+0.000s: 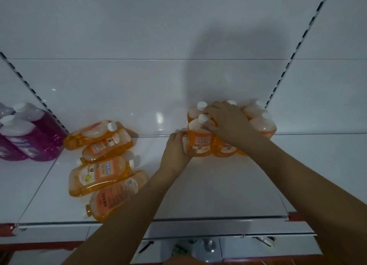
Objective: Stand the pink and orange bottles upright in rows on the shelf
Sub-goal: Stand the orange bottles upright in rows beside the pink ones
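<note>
Right of centre, the left hand (175,151) wraps the side of an upright orange bottle (199,139) at the front of a standing cluster (258,120) on the shelf (208,185) — grip closed on it. The right hand (226,119) rests over the cluster's tops; its grip I cannot tell. Lower left, four orange bottles (101,173) lie flat — pink bottles (29,135) stand at the left edge

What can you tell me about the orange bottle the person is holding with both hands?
The orange bottle stands upright at the front left of a group of standing orange bottles by the shelf's back wall. It looks like clear plastic filled with orange liquid, with a white screw cap and a pale label with printed writing. The left hand wraps around its lower left side, and the right hand rests over its shoulder from the right. It touches the bottles beside and behind it.
</note>
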The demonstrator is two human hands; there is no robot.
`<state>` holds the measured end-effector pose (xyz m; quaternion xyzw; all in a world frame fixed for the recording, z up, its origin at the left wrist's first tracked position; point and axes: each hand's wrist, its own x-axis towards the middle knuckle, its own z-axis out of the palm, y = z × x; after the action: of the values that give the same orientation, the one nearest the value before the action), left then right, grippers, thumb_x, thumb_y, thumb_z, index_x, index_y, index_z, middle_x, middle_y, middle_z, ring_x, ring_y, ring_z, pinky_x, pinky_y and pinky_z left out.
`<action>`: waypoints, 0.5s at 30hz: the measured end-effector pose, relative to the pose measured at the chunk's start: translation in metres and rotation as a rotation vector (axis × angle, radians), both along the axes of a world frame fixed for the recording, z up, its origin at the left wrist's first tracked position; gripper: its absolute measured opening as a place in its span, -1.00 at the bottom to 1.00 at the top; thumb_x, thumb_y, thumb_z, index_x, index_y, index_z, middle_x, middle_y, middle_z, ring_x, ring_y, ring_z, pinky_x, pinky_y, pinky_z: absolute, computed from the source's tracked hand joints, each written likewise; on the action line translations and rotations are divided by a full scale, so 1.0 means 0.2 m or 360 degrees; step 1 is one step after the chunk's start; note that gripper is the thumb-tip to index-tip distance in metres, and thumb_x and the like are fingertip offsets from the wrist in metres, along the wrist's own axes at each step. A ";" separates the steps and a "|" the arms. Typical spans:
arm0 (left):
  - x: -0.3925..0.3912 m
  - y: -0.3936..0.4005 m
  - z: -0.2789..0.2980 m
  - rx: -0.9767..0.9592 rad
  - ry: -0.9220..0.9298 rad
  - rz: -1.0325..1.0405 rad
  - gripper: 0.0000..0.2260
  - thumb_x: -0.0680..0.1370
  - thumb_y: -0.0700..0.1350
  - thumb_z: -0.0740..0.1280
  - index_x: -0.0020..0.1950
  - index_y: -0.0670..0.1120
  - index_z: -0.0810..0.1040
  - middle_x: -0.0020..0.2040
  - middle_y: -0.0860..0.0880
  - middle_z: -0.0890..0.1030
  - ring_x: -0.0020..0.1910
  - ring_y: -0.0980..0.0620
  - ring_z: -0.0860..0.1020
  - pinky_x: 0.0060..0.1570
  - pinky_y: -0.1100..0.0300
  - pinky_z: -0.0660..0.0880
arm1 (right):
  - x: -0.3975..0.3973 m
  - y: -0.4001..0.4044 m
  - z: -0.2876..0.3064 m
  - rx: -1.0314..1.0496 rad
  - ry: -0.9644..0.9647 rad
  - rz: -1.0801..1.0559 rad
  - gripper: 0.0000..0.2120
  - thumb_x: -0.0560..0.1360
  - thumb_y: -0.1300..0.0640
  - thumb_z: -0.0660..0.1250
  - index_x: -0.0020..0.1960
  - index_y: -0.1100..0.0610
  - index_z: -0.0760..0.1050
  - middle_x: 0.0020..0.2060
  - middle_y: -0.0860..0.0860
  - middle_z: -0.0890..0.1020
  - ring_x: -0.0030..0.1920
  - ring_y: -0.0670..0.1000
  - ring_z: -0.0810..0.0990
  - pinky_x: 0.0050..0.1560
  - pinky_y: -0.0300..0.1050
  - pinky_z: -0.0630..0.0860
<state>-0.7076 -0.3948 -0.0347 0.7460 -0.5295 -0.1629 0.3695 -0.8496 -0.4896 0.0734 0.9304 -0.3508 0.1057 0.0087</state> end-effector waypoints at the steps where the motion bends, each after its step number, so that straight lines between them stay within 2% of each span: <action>1: 0.01 0.04 0.03 -0.0026 -0.0051 0.0019 -0.51 0.49 0.01 0.46 0.37 -0.05 0.44 0.31 -0.04 0.49 0.28 0.01 0.47 0.20 0.27 0.38 | 0.00 0.01 0.00 -0.0066 -0.0030 -0.0012 -0.54 0.52 -0.14 0.29 0.33 0.08 0.45 0.23 0.03 0.52 0.21 0.09 0.46 0.21 0.03 0.40; 4: 0.07 0.24 0.10 -0.0067 -0.0179 0.0039 -0.61 0.55 0.01 0.39 0.36 0.01 0.46 0.34 0.03 0.48 0.29 0.09 0.46 0.24 0.27 0.40 | 0.05 0.07 -0.01 -0.0325 -0.0285 -0.0010 -0.62 0.52 -0.08 0.33 0.25 0.09 0.50 0.24 0.07 0.52 0.24 0.13 0.46 0.24 0.06 0.37; 8: 0.19 0.61 0.09 -0.0085 -0.0351 0.0278 -0.77 0.58 -0.02 0.33 0.24 0.03 0.56 0.21 0.09 0.53 0.17 0.15 0.46 0.10 0.25 0.44 | 0.22 0.21 -0.04 -0.0239 -0.0619 0.0278 -0.71 0.50 0.03 0.36 0.16 0.13 0.55 0.13 0.07 0.58 0.16 0.10 0.52 0.16 -0.01 0.46; 11: 0.28 0.89 -0.02 -0.0036 -0.0492 0.0569 -0.80 0.54 -0.04 0.40 0.15 0.01 0.60 0.17 0.06 0.54 0.16 0.09 0.45 0.11 0.16 0.46 | 0.37 0.36 -0.10 0.0079 -0.0562 0.0549 -0.70 0.53 0.03 0.35 0.23 0.08 0.52 0.15 -0.01 0.55 0.17 0.00 0.49 0.12 -0.13 0.47; 13: 0.32 1.06 -0.12 0.0027 -0.0466 0.0705 -0.70 0.53 0.01 0.41 0.24 0.01 0.56 0.24 0.05 0.50 0.24 0.09 0.41 0.19 0.12 0.46 | 0.47 0.48 -0.15 0.0252 -0.0446 0.0710 -0.65 0.56 -0.01 0.30 0.31 0.05 0.47 0.22 -0.05 0.51 0.22 -0.04 0.44 0.15 -0.15 0.46; 15: 0.34 1.19 -0.17 0.0040 -0.0302 0.0822 -0.60 0.55 0.09 0.36 0.34 0.00 0.48 0.28 0.08 0.45 0.26 0.15 0.38 0.21 0.19 0.45 | 0.56 0.60 -0.22 0.0357 -0.0306 0.0875 -0.59 0.56 -0.06 0.29 0.36 0.04 0.43 0.27 -0.04 0.48 0.25 -0.04 0.43 0.14 -0.14 0.47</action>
<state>-0.6400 -0.1575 -0.0689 0.8729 -0.3518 0.0007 0.3382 -0.7376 -0.3699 0.0285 0.9713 -0.0946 0.1523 -0.1561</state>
